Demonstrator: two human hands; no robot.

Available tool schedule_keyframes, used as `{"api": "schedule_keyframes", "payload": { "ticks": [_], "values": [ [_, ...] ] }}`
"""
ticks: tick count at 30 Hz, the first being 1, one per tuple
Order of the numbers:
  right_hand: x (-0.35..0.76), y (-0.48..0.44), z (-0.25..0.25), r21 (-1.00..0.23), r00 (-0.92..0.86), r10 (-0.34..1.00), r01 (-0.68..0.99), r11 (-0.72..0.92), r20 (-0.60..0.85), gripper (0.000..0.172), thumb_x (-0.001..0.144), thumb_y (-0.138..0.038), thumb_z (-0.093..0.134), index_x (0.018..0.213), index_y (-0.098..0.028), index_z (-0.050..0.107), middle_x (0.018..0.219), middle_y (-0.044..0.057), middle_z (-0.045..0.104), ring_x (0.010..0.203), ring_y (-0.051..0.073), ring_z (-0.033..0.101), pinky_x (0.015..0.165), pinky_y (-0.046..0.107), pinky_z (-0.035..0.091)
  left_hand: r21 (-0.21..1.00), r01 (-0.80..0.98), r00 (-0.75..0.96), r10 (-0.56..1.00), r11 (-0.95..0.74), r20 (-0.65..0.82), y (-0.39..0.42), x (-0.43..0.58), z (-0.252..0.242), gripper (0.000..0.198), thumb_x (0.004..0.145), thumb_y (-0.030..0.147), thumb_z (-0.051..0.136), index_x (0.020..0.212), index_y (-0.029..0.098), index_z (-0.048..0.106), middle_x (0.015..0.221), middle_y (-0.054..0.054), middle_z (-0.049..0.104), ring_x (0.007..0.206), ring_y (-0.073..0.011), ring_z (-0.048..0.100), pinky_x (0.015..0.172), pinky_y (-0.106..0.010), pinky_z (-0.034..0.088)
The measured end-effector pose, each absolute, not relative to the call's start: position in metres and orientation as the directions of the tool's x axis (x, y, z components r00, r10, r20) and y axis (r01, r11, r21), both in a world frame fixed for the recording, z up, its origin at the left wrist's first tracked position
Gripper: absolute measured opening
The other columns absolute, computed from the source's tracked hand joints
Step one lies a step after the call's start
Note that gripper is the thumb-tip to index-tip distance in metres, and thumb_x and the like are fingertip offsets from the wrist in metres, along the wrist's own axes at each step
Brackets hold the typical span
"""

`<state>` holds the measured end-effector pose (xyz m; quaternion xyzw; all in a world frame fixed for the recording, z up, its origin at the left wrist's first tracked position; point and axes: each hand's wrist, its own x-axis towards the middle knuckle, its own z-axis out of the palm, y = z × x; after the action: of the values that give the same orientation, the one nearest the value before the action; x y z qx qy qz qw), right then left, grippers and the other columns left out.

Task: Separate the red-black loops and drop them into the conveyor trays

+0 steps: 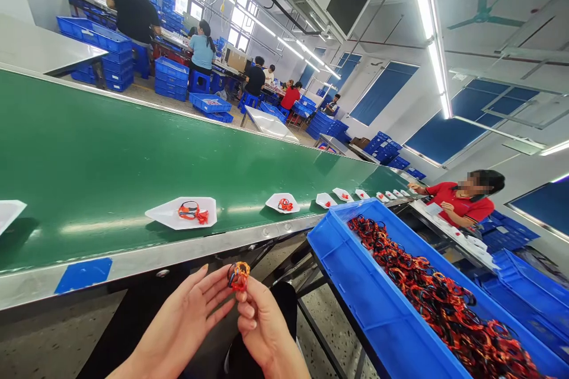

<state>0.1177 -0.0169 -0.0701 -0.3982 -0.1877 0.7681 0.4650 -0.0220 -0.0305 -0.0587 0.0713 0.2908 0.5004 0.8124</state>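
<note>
My right hand [264,323] pinches what looks like a hair tie [239,276], a black loop with red and orange ribbon, between thumb and fingers. My left hand [191,308] is palm up beside it, fingers stretched out and thumb apart, with the fingertips at the edge of the loop. Both hands are in front of the near edge of the green conveyor belt [133,148]. On the belt just beyond lies a white pointed tray [162,213] with a similar red piece in it. Farther right, another white tray [272,202] also holds one.
A blue crate [355,284] full of red and black hair ties stands at my right, against the belt's metal rim [213,246]. Several white trays line the belt toward a co-worker in red [462,201]. Blue tape [84,275] marks the rim at left.
</note>
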Motion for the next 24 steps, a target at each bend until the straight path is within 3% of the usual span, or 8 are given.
{"api": "schedule_keyframes", "payload": {
  "ticks": [9, 12, 14, 16, 18, 20, 21, 24],
  "values": [
    [0.116, -0.017, -0.071, -0.298, -0.398, 0.739, -0.732, -0.613, -0.543, 0.028, 0.066, -0.019, 0.078, 0.086, -0.006, 0.065, 0.059, -0.005, 0.053, 0.037, -0.004, 0.034, 0.030, 0.004, 0.025, 0.424, -0.753, 0.323, 0.844, 0.503, -0.428, -0.028, -0.022, -0.064, 0.042, 0.081, 0.033, 0.055, 0.115, 0.009, 0.058, 0.122, -0.016, 0.059, 0.112, -0.0266, 0.055, 0.098, -0.040, 0.042],
    [0.115, -0.020, -0.071, -0.327, -0.402, 0.757, -0.725, -0.607, -0.514, 0.031, 0.066, -0.022, 0.078, 0.090, -0.007, 0.065, 0.060, -0.005, 0.053, 0.038, -0.004, 0.033, 0.032, 0.004, 0.024, 0.443, -0.740, 0.320, 0.844, 0.506, -0.431, -0.029, -0.021, -0.064, 0.042, 0.081, 0.033, 0.056, 0.115, 0.010, 0.058, 0.122, -0.016, 0.060, 0.111, -0.0261, 0.056, 0.097, -0.039, 0.044],
    [0.117, -0.019, -0.065, -0.458, -0.342, 0.804, -0.684, -0.568, -0.486, 0.033, 0.066, -0.028, 0.078, 0.089, -0.009, 0.065, 0.062, -0.005, 0.053, 0.039, -0.004, 0.032, 0.033, 0.005, 0.022, 0.476, -0.718, 0.318, 0.848, 0.507, -0.424, -0.029, -0.020, -0.064, 0.042, 0.081, 0.035, 0.054, 0.116, 0.012, 0.057, 0.123, -0.014, 0.059, 0.113, -0.0262, 0.054, 0.096, -0.038, 0.044],
    [0.122, -0.008, -0.052, -0.756, -0.197, 0.900, -0.491, -0.433, -0.388, 0.031, 0.072, -0.037, 0.070, 0.087, -0.012, 0.063, 0.064, -0.004, 0.054, 0.040, -0.002, 0.032, 0.033, 0.008, 0.023, 0.594, -0.656, 0.266, 0.879, 0.466, -0.396, -0.030, -0.022, -0.067, 0.042, 0.082, 0.039, 0.051, 0.118, 0.016, 0.055, 0.125, -0.011, 0.057, 0.116, -0.0260, 0.051, 0.095, -0.038, 0.045],
    [0.133, 0.015, -0.031, -0.985, -0.045, 0.984, -0.004, -0.172, -0.171, 0.032, 0.081, -0.045, 0.056, 0.086, -0.014, 0.062, 0.068, -0.001, 0.057, 0.039, 0.002, 0.034, 0.034, 0.014, 0.027, 0.826, -0.465, 0.130, 0.947, 0.319, -0.293, -0.030, -0.025, -0.072, 0.041, 0.081, 0.042, 0.051, 0.116, 0.021, 0.055, 0.126, -0.009, 0.057, 0.116, -0.0257, 0.051, 0.095, -0.038, 0.044],
    [0.150, 0.049, -0.004, -0.885, 0.012, 0.999, 0.465, 0.023, 0.033, 0.034, 0.086, -0.046, 0.047, 0.087, -0.015, 0.062, 0.072, 0.001, 0.062, 0.042, 0.006, 0.043, 0.038, 0.019, 0.033, 0.993, -0.109, -0.010, 0.999, 0.047, -0.049, -0.029, -0.030, -0.079, 0.037, 0.080, 0.041, 0.054, 0.112, 0.024, 0.056, 0.126, -0.007, 0.056, 0.115, -0.0249, 0.051, 0.097, -0.039, 0.042],
    [0.160, 0.068, 0.010, -0.825, 0.035, 0.996, 0.564, 0.045, 0.078, 0.032, 0.086, -0.045, 0.048, 0.087, -0.016, 0.062, 0.074, 0.001, 0.064, 0.048, 0.008, 0.049, 0.044, 0.020, 0.037, 0.990, 0.090, -0.050, 0.993, -0.107, 0.111, -0.027, -0.033, -0.084, 0.034, 0.079, 0.039, 0.056, 0.110, 0.025, 0.057, 0.126, -0.005, 0.055, 0.116, -0.0245, 0.050, 0.099, -0.039, 0.040],
    [0.192, 0.129, 0.046, -0.642, 0.108, 0.985, 0.766, 0.003, 0.132, 0.021, 0.083, -0.038, 0.056, 0.081, -0.018, 0.064, 0.087, 0.003, 0.066, 0.081, 0.015, 0.060, 0.070, 0.025, 0.046, 0.700, 0.569, -0.008, 0.849, -0.431, 0.529, -0.017, -0.038, -0.100, 0.034, 0.078, 0.031, 0.057, 0.112, 0.027, 0.055, 0.132, -0.005, 0.050, 0.123, -0.0249, 0.043, 0.106, -0.045, 0.030]
  ]
}}
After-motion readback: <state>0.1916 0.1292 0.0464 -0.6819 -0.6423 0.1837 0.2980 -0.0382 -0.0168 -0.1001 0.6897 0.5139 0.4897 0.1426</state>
